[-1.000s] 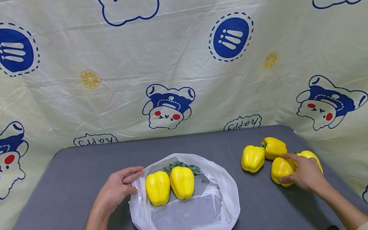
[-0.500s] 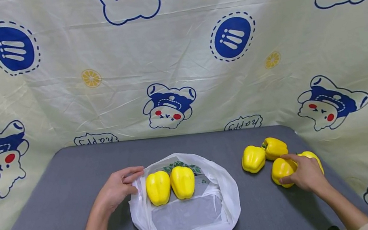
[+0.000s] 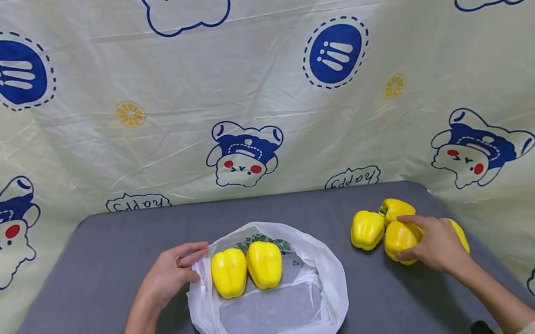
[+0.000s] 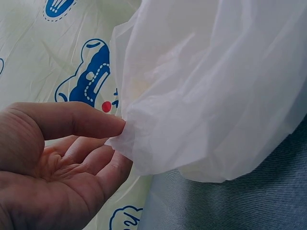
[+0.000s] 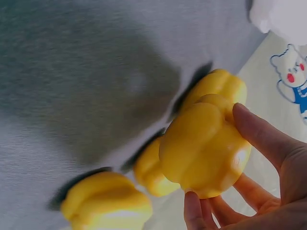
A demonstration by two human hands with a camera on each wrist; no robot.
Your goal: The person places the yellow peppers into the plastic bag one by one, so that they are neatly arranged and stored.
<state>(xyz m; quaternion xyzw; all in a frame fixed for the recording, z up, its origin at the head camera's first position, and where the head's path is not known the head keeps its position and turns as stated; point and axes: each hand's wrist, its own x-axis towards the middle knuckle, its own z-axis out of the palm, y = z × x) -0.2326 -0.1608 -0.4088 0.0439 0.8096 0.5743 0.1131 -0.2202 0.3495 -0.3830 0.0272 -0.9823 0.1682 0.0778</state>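
My right hand (image 3: 439, 244) is clamped on one yellow pepper (image 3: 401, 239), thumb on one side and fingers on the other. The pepper is at the right of the grey table (image 3: 380, 320), among three loose peppers (image 3: 367, 230). In the right wrist view it looks raised over them; clearance from the nearest, cannot tell.

My left hand (image 3: 173, 273), well apart from the right, pinches the left rim of the white bag (image 3: 333, 281). Bag mouth wide open; two peppers (image 3: 265, 266) lie side by side inside, toward the far left.

Handling notes, my judgement: the skin looks smooth and glossy, so a broad hold across the lobes should be safer than fingertips alone. A straight lift seems best; a sideways drag could knock the neighbours, one of them close to the table's right edge. The bag film looks thin: the pinch should steady the rim without tugging.
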